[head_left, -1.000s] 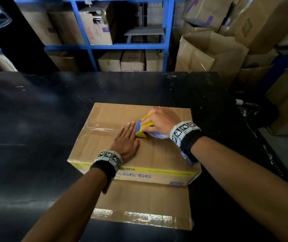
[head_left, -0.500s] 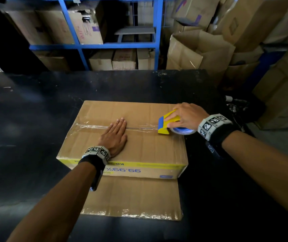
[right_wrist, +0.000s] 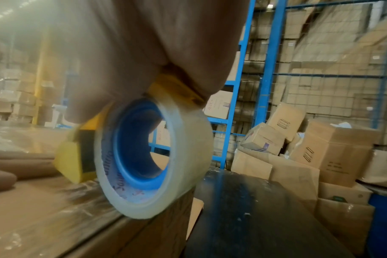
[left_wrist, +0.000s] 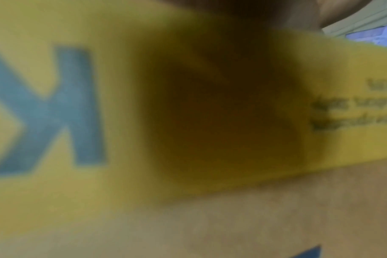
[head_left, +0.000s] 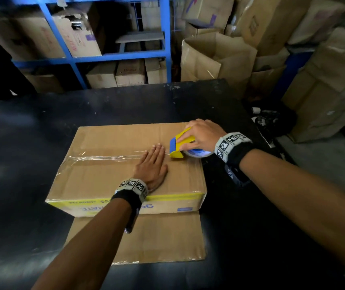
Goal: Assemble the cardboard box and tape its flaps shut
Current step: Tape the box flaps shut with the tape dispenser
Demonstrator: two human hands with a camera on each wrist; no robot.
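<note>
A flat brown cardboard box (head_left: 108, 178) with a yellow band on its near side lies on the black table (head_left: 31, 132). Clear tape (head_left: 104, 158) runs along its top seam from the left edge. My left hand (head_left: 152, 166) presses flat on the top, fingers straight, just beside the seam. My right hand (head_left: 200, 135) grips a yellow and blue tape dispenser (head_left: 181, 144) at the box's right end. In the right wrist view the clear tape roll (right_wrist: 152, 157) on its blue core sits at the box's right edge. The left wrist view shows only the blurred yellow band (left_wrist: 210, 104).
A second flat piece of cardboard (head_left: 159, 237) sticks out from under the box toward me. Blue shelving (head_left: 165, 38) with cartons stands behind the table. Stacked and open cartons (head_left: 215, 57) crowd the right side, past the table's right edge.
My right hand has drawn the dispenser rightward along the seam to the box's right end, laying tape. My left hand has slid right after it, still flat on the top.
</note>
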